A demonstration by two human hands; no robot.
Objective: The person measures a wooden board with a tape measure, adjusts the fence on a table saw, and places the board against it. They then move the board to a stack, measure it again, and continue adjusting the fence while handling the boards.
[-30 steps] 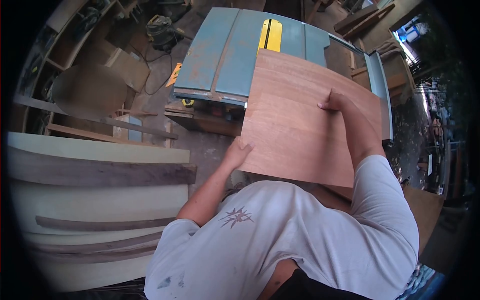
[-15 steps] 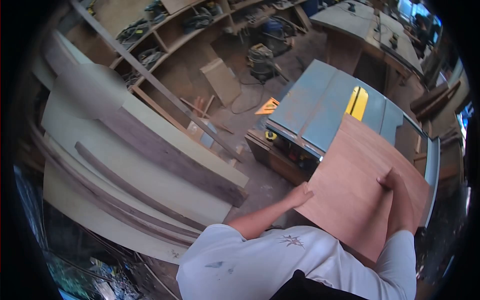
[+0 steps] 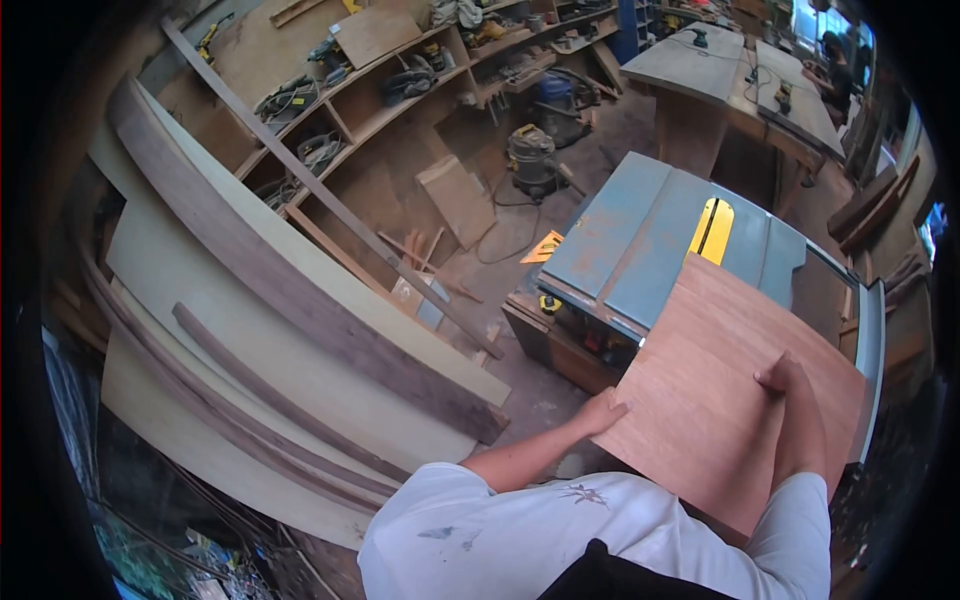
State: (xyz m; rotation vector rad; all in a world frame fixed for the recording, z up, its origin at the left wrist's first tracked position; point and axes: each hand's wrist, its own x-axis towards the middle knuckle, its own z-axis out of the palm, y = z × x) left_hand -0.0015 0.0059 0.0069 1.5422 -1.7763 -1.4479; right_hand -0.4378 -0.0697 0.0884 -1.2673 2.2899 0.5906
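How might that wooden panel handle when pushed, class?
The panel looks thin for its breadth, so it is probably light and slightly springy. Its near part overhangs the blue saw table, so it may tip if released.

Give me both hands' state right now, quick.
Left hand: closed on the plywood sheet's left edge, thumb on top.
Right hand: on the sheet's upper face; finger closure cannot be told.

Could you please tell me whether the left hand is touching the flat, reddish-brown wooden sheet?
Touching. The head view shows the left hand on the left edge of the reddish-brown wooden sheet, thumb over its top face.
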